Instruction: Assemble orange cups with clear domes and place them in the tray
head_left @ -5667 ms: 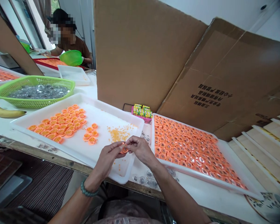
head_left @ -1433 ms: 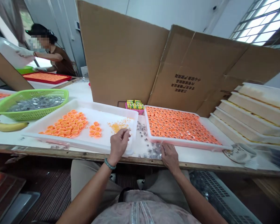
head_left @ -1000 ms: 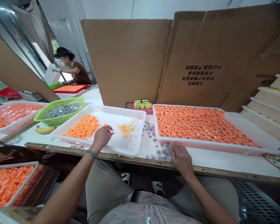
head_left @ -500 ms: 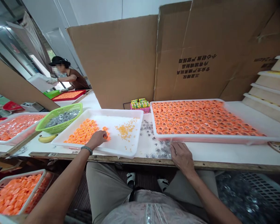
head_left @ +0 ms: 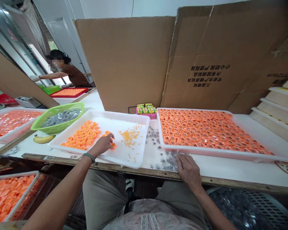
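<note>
Probably for easy reach, your left hand (head_left: pixel 102 145) curls over loose orange cups (head_left: pixel 113 146) in the middle white tray (head_left: pixel 121 157), and your right hand (head_left: pixel 189 169) rests beside clear plastic pieces (head_left: pixel 167 163), fingers bent, though whether either grips I cannot tell.

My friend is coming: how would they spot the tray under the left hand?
Find the tall cardboard screen. Before its left panel lies a white plastic tray; loose yellow bits inside set it apart from the fuller tray on its right.

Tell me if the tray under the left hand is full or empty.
The tray is partly filled: orange pieces sit left, yellow bits right, and bare white bottom shows around them.
</note>
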Action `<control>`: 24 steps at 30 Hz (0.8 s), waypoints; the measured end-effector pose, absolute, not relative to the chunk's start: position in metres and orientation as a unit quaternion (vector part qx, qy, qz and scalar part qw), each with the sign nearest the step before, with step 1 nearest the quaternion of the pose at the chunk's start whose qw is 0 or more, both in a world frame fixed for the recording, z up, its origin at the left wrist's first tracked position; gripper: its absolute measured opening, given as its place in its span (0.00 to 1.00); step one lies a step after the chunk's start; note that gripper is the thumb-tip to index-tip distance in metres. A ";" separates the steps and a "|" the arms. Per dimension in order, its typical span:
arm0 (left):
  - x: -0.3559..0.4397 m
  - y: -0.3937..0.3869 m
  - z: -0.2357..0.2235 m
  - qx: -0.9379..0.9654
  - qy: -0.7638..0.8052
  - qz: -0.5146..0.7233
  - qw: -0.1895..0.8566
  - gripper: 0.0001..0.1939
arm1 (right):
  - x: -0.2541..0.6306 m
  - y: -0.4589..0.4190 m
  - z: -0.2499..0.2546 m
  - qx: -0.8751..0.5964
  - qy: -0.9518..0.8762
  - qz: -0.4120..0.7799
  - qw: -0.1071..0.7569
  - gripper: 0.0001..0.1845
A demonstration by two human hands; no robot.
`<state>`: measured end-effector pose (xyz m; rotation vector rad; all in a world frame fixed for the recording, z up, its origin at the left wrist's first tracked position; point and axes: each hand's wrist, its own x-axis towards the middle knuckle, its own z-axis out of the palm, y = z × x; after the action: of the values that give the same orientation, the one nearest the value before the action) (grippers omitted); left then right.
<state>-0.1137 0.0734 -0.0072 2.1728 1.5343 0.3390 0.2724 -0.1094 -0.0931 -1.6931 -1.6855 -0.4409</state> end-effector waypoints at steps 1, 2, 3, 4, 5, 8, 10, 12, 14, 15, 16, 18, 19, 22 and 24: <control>-0.112 0.072 -0.007 0.784 0.549 0.136 0.256 0.19 | 0.274 -0.110 -0.094 -0.646 -0.654 -0.169 0.355 0.06; -0.111 0.071 -0.007 0.777 0.541 0.150 0.284 0.20 | 0.274 -0.110 -0.095 -0.637 -0.657 -0.170 0.366 0.06; -0.110 0.070 -0.006 0.768 0.534 0.166 0.312 0.20 | 0.274 -0.111 -0.094 -0.625 -0.659 -0.172 0.381 0.07; -0.109 0.069 -0.005 0.756 0.529 0.185 0.338 0.21 | 0.273 -0.111 -0.093 -0.614 -0.657 -0.174 0.402 0.08; -0.108 0.069 -0.004 0.742 0.525 0.208 0.362 0.21 | 0.270 -0.110 -0.088 -0.604 -0.651 -0.174 0.426 0.09; -0.109 0.066 -0.001 0.681 0.523 0.302 0.415 0.20 | 0.244 -0.096 -0.059 -0.575 -0.638 -0.142 0.493 0.13; -0.109 0.065 0.000 0.623 0.526 0.378 0.439 0.20 | 0.212 -0.075 -0.030 -0.537 -0.673 -0.082 0.503 0.14; -0.109 0.063 -0.001 0.553 0.532 0.453 0.454 0.20 | 0.173 -0.043 -0.004 -0.484 -0.748 0.010 0.454 0.14; -0.108 0.061 -0.002 0.479 0.540 0.513 0.465 0.20 | 0.133 -0.006 0.012 -0.424 -0.829 0.092 0.353 0.13; -0.107 0.060 -0.002 0.444 0.542 0.536 0.470 0.20 | 0.115 0.013 0.014 -0.411 -0.852 0.117 0.302 0.13; -0.106 0.059 -0.003 0.413 0.543 0.554 0.478 0.19 | 0.098 0.031 0.012 -0.403 -0.870 0.136 0.248 0.14; -0.104 0.058 -0.004 0.363 0.540 0.576 0.495 0.19 | 0.071 0.060 0.002 -0.403 -0.890 0.160 0.143 0.17; -0.104 0.057 -0.005 0.345 0.537 0.583 0.503 0.19 | 0.061 0.071 -0.005 -0.403 -0.894 0.168 0.102 0.18; -0.104 0.057 -0.008 0.308 0.531 0.591 0.524 0.19 | 0.049 0.089 -0.021 -0.401 -0.897 0.180 0.049 0.16; -0.104 0.057 -0.009 0.294 0.533 0.584 0.537 0.19 | 0.051 0.089 -0.022 -0.402 -0.897 0.177 0.050 0.14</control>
<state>-0.1037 0.0574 -0.0092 0.7002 1.2680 1.3910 0.0513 0.0894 -0.0220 -1.2231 -2.7322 0.5385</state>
